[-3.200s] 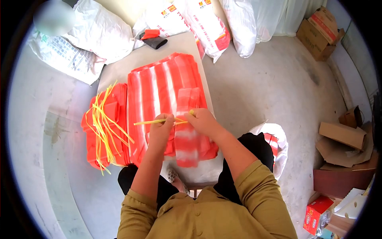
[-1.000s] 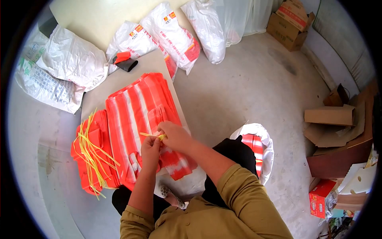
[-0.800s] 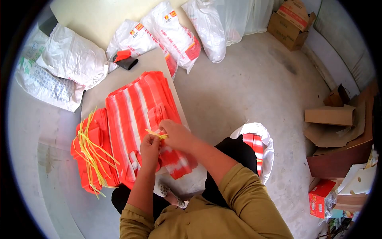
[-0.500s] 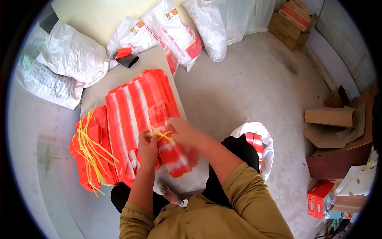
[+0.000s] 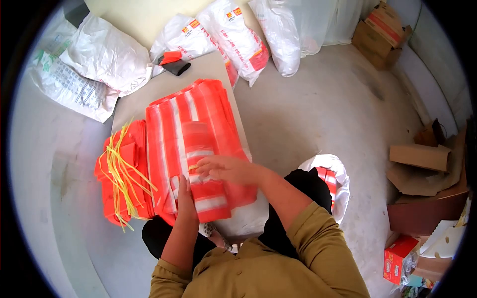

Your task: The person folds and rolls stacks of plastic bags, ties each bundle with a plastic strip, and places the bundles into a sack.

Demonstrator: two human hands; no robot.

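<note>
A folded red-and-white striped bundle [image 5: 206, 201] lies on a larger stack of striped cloth [image 5: 171, 116], with a yellow strip [image 5: 193, 169] partly visible at its middle. My left hand [image 5: 186, 201] is upright along the bundle's left side, fingers extended. Over the bundle's middle, my right hand [image 5: 221, 170] is slightly blurred with its fingers spread, hiding part of the strip. Several loose yellow strips [image 5: 121, 174] rest on folded red cloth [image 5: 112, 196] at the left of the table.
The table [image 5: 223, 74] carries a black and red item [image 5: 176, 66] at its far end. White sacks [image 5: 107, 54] stand beyond it. An open white sack [image 5: 340, 198] holding striped pieces is by my right knee. Cardboard boxes [image 5: 420, 156] lie at the right.
The fingers of both hands have come off the yellow strip, which now lies around the bundle's middle. My left hand has straightened at the bundle's side. The whole view has shifted.
</note>
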